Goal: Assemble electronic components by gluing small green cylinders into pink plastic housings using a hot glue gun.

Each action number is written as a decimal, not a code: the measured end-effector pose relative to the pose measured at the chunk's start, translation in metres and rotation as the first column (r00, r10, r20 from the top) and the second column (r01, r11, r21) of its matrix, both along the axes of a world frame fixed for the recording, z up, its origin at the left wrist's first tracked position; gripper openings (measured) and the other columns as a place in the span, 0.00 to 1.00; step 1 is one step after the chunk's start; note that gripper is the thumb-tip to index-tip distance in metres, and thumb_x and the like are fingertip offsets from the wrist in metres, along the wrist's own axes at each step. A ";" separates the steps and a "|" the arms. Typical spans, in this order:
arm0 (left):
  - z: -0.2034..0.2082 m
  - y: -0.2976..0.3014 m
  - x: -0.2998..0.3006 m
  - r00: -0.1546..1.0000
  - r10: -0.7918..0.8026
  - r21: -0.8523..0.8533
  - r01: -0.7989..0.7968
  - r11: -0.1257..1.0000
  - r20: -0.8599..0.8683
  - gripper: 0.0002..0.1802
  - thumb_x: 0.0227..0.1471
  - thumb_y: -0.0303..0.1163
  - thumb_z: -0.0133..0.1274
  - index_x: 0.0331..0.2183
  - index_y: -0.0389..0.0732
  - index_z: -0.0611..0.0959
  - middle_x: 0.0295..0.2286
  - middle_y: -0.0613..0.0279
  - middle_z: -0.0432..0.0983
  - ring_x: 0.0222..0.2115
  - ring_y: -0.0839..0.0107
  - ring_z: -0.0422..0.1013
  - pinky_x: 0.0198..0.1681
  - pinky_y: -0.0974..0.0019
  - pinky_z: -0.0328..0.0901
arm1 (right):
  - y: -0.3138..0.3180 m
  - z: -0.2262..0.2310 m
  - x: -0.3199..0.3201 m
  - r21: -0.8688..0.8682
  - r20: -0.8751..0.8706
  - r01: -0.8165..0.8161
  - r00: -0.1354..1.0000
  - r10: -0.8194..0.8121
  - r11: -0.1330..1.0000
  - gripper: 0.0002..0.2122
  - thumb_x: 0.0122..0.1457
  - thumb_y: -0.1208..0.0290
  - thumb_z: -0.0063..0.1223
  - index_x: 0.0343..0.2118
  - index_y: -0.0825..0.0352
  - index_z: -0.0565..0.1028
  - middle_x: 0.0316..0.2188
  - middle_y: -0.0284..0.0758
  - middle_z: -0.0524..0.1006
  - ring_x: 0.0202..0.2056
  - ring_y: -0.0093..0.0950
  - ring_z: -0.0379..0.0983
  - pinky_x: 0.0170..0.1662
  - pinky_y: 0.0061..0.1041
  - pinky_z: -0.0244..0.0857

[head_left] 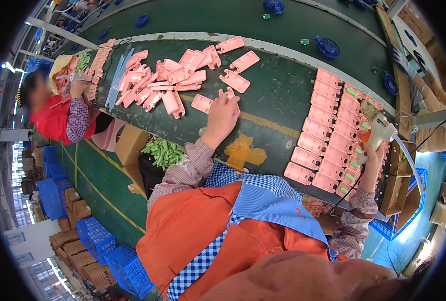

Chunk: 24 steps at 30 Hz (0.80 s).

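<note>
My left hand (223, 116) is closed, fingers down, on a pink plastic shell (229, 92) at the middle of the green bench. Another pink shell (201, 103) lies just left of it. On the right, my right hand (374, 154) grips a cream-coloured glue gun (382, 131), with a pale glue stick (410, 161) trailing from it. Beneath and beside that hand stand rows of pink shells (319, 129); the rightmost ones hold small green cylinders (354, 164). A loose heap of pink shells (175, 75) spreads over the bench's left half.
Pale blue sticks (118, 80) lie left of the heap. A box of green cylinders (163, 152) is by my left forearm. Beyond the bench runs a green conveyor (208, 17) carrying blue round parts (327, 46). A co-worker in red (57, 118) sits at left; another's arms reach in at right.
</note>
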State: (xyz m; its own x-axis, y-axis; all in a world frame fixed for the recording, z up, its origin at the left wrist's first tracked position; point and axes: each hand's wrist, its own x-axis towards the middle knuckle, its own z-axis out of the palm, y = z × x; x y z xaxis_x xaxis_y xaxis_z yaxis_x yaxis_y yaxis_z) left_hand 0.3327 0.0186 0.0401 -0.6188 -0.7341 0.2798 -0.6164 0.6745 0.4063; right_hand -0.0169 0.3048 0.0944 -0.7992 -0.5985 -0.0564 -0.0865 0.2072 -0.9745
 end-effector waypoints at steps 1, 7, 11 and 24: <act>-0.006 -0.002 -0.002 1.000 0.005 -0.028 -0.005 1.000 -0.016 0.21 0.40 0.28 0.57 0.41 0.40 0.77 0.33 0.53 0.70 0.37 0.53 0.68 0.41 0.57 0.64 | 0.000 0.001 0.002 -0.002 0.000 -0.004 1.000 0.004 1.000 0.16 0.52 0.74 0.47 0.44 0.72 0.71 0.38 0.31 0.75 0.32 0.18 0.66 0.35 0.19 0.59; -0.023 -0.031 -0.013 0.990 0.101 -0.119 -0.112 0.987 -0.095 0.27 0.42 0.31 0.58 0.47 0.40 0.72 0.35 0.48 0.70 0.38 0.52 0.69 0.41 0.53 0.64 | 0.003 0.005 0.008 -0.039 -0.009 0.011 1.000 -0.011 0.999 0.15 0.52 0.73 0.48 0.43 0.71 0.71 0.33 0.29 0.73 0.31 0.18 0.65 0.32 0.19 0.60; -0.005 -0.034 -0.037 0.969 0.235 -0.094 -0.228 0.969 0.076 0.36 0.44 0.42 0.59 0.54 0.45 0.65 0.36 0.46 0.71 0.36 0.51 0.71 0.41 0.50 0.65 | 0.004 0.011 0.011 0.007 0.006 0.042 0.999 -0.042 0.999 0.14 0.52 0.72 0.49 0.42 0.70 0.71 0.30 0.29 0.72 0.30 0.18 0.66 0.33 0.19 0.60; 0.013 -0.063 -0.070 0.909 0.264 -0.040 -0.266 0.963 0.322 0.35 0.46 0.54 0.54 0.55 0.60 0.65 0.41 0.47 0.72 0.42 0.47 0.72 0.43 0.37 0.62 | 0.000 0.020 0.018 -0.003 0.006 0.023 1.000 -0.023 1.000 0.15 0.51 0.71 0.50 0.42 0.71 0.71 0.31 0.32 0.73 0.31 0.21 0.70 0.33 0.20 0.62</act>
